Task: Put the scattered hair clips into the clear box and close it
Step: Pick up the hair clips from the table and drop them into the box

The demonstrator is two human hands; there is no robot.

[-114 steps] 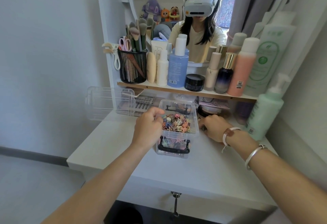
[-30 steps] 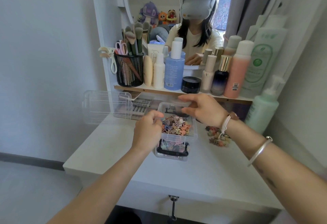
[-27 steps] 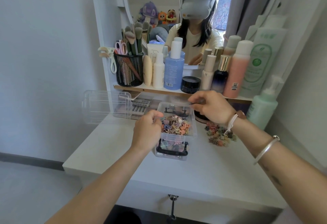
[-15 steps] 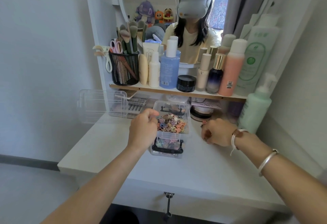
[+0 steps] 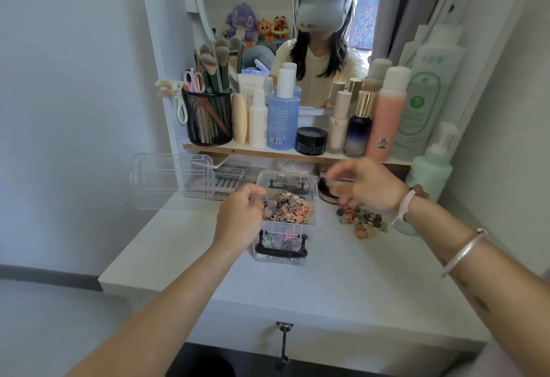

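Observation:
The clear box (image 5: 284, 253) stands on the white vanity top (image 5: 342, 287), lid off, with a heap of small pastel hair clips (image 5: 287, 208) inside and black latches at its front and back. My left hand (image 5: 239, 219) grips the box's left rim. A loose pile of hair clips (image 5: 364, 222) lies on the top to the right of the box. My right hand (image 5: 367, 184) is raised above that pile, beside the box's right rim. It is blurred, its fingertips bunched and pointing left, pinching clips that I can barely make out.
A clear plastic case (image 5: 172, 180) leans at the back left. A shelf (image 5: 268, 152) above the box carries bottles, a black jar and a mesh brush cup (image 5: 208, 120). A green pump bottle (image 5: 428, 168) stands at the right. A mirror rises behind.
My right hand has lifted off the clip pile and moved up and left toward the box. My left hand stays on the box's rim.

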